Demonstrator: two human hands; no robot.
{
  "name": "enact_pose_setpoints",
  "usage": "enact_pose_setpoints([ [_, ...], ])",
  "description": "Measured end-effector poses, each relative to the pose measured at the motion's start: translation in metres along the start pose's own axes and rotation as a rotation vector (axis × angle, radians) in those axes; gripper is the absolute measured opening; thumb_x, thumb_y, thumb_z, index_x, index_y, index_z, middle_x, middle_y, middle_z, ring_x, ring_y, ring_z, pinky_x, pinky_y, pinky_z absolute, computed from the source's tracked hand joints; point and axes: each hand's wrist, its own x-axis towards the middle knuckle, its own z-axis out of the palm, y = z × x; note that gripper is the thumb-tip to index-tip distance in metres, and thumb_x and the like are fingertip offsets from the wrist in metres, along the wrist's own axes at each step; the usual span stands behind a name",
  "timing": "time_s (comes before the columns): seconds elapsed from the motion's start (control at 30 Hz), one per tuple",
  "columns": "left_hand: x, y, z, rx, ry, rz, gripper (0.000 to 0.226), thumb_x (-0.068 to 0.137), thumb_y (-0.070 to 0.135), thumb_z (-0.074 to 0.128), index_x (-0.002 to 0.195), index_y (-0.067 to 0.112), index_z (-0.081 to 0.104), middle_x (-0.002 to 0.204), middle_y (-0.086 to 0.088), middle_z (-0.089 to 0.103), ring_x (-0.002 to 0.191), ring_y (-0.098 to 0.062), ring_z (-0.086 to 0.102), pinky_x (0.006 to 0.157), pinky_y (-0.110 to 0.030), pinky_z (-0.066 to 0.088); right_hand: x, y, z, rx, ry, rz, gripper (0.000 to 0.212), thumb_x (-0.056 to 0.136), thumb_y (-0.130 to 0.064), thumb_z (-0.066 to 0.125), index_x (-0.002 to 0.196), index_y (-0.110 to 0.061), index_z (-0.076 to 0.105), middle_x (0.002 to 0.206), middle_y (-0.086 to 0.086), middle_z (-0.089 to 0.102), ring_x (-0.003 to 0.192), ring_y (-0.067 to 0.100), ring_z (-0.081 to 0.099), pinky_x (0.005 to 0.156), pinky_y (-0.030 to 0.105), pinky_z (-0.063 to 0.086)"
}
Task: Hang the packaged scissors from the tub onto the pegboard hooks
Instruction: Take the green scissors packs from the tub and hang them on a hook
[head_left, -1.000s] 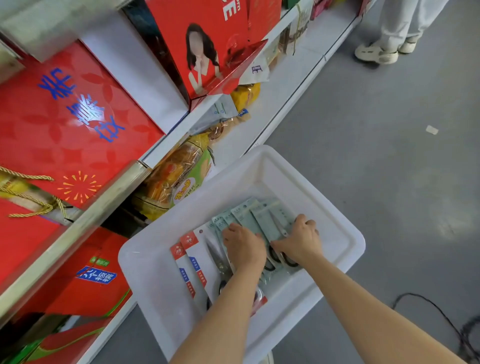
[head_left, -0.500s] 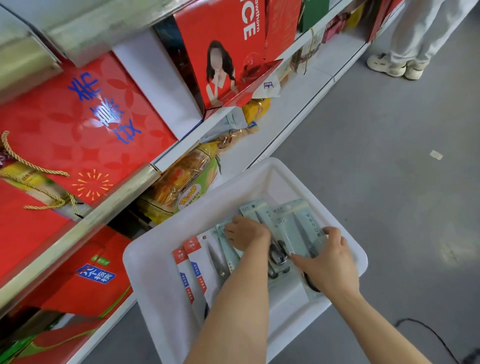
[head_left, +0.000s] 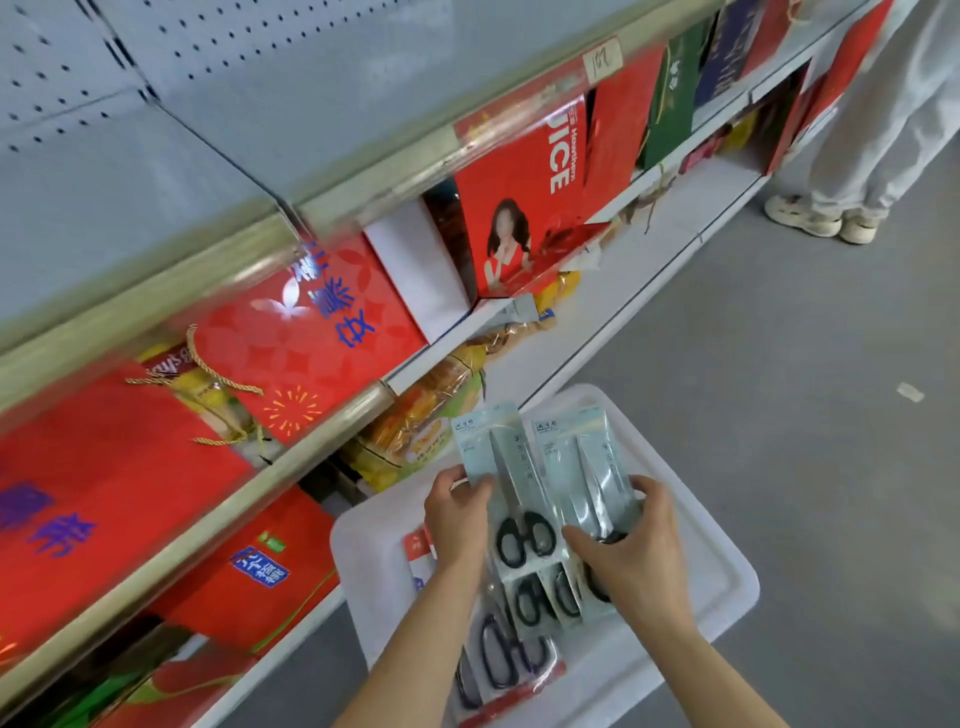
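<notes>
My left hand (head_left: 457, 519) grips the left edge of a pale-blue pack of black-handled scissors (head_left: 506, 483), lifted above the white tub (head_left: 722, 587). My right hand (head_left: 631, 561) holds a second stack of pale-blue scissor packs (head_left: 582, 467) beside it. More packs, some with red edges (head_left: 511, 670), lie in the tub under my forearms. The grey pegboard (head_left: 218, 57) spans the top left above the shelves; no hooks show on it.
Shelves to the left carry red gift boxes (head_left: 311, 332) and a juice carton box (head_left: 524, 208), with yellow snack bags (head_left: 421, 421) right behind the tub. A person's legs and white shoes (head_left: 821, 221) stand on the grey floor at top right.
Both hands have lifted scissor packs up out of the tub. My view has tilted upward, bringing the pegboard into sight.
</notes>
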Motion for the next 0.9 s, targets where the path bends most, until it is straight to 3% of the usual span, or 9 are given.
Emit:
enact_pose_setpoints([
  [0.17, -0.043, 0.091, -0.103, -0.265, 0.097, 0.204, 0.02, 0.084, -0.001, 0.069, 0.087, 0.019, 0.071, 0.077, 0.006, 0.075, 0.072, -0.009, 0.066, 0.069, -0.023, 0.051, -0.038, -0.101, 0.012, 0.19, -0.079, -0.164, 0.075, 0.062, -0.03, 0.086, 0.123, -0.028, 0.042, 0.113, -0.007, 0.05, 0.098, 0.016, 0.054, 0.077, 0.036, 0.051],
  [0.33, -0.077, 0.178, -0.207, -0.321, 0.243, 0.38, 0.015, 0.083, -0.001, 0.07, 0.088, 0.013, 0.07, 0.075, 0.002, 0.074, 0.071, -0.011, 0.064, 0.069, -0.028, 0.051, -0.089, -0.218, 0.025, 0.415, -0.188, -0.351, 0.057, 0.074, -0.028, 0.081, 0.119, -0.028, 0.046, 0.107, -0.006, 0.056, 0.096, 0.014, 0.057, 0.069, 0.015, 0.04],
  [0.4, -0.091, 0.213, -0.246, -0.355, 0.319, 0.45, 0.011, 0.082, 0.002, 0.073, 0.085, 0.012, 0.069, 0.074, -0.002, 0.071, 0.07, -0.014, 0.06, 0.067, -0.023, 0.049, -0.113, -0.264, 0.029, 0.497, -0.234, -0.423, 0.041, 0.086, -0.033, 0.069, 0.12, -0.03, 0.046, 0.107, -0.006, 0.057, 0.098, 0.015, 0.058, 0.07, 0.017, 0.042],
  [0.5, -0.118, 0.26, -0.301, -0.424, 0.416, 0.525, 0.023, 0.081, 0.006, 0.075, 0.076, 0.024, 0.062, 0.071, 0.006, 0.06, 0.068, -0.011, 0.053, 0.06, -0.015, 0.043, -0.152, -0.328, 0.033, 0.55, -0.292, -0.52, 0.019, 0.098, -0.032, 0.051, 0.117, -0.031, 0.05, 0.105, -0.01, 0.06, 0.097, 0.007, 0.058, 0.068, 0.016, 0.04],
  [0.63, -0.152, 0.307, -0.372, -0.435, 0.505, 0.626, 0.015, 0.08, 0.008, 0.076, 0.075, 0.018, 0.067, 0.068, 0.002, 0.065, 0.068, -0.013, 0.057, 0.062, -0.021, 0.044, -0.206, -0.405, 0.033, 0.663, -0.328, -0.628, 0.016, 0.097, -0.018, 0.054, 0.107, -0.028, 0.059, 0.09, -0.004, 0.067, 0.083, 0.014, 0.063, 0.07, 0.028, 0.05],
  [0.73, -0.173, 0.331, -0.417, -0.454, 0.56, 0.691, 0.017, 0.08, 0.01, 0.077, 0.075, 0.022, 0.065, 0.074, 0.0, 0.067, 0.07, -0.014, 0.058, 0.069, -0.028, 0.047, -0.242, -0.447, 0.029, 0.761, -0.366, -0.678, 0.019, 0.092, -0.008, 0.058, 0.103, -0.023, 0.063, 0.082, 0.002, 0.067, 0.067, 0.005, 0.062, 0.06, 0.015, 0.047],
  [0.83, -0.188, 0.35, -0.452, -0.475, 0.591, 0.73, 0.017, 0.081, 0.008, 0.075, 0.078, 0.021, 0.065, 0.063, 0.016, 0.066, 0.063, -0.006, 0.057, 0.061, -0.018, 0.046, -0.269, -0.474, 0.027, 0.857, -0.453, -0.658, 0.018, 0.092, -0.009, 0.06, 0.106, -0.021, 0.064, 0.086, 0.004, 0.066, 0.069, 0.007, 0.06, 0.062, 0.018, 0.046],
  [0.9, -0.19, 0.363, -0.471, -0.455, 0.606, 0.744, 0.009, 0.081, 0.008, 0.076, 0.086, 0.011, 0.069, 0.062, 0.015, 0.065, 0.059, -0.002, 0.056, 0.055, -0.013, 0.044, -0.28, -0.487, 0.027, 0.898, -0.494, -0.636, 0.018, 0.093, -0.01, 0.06, 0.105, -0.022, 0.063, 0.087, 0.003, 0.065, 0.075, 0.014, 0.059, 0.065, 0.023, 0.045],
])
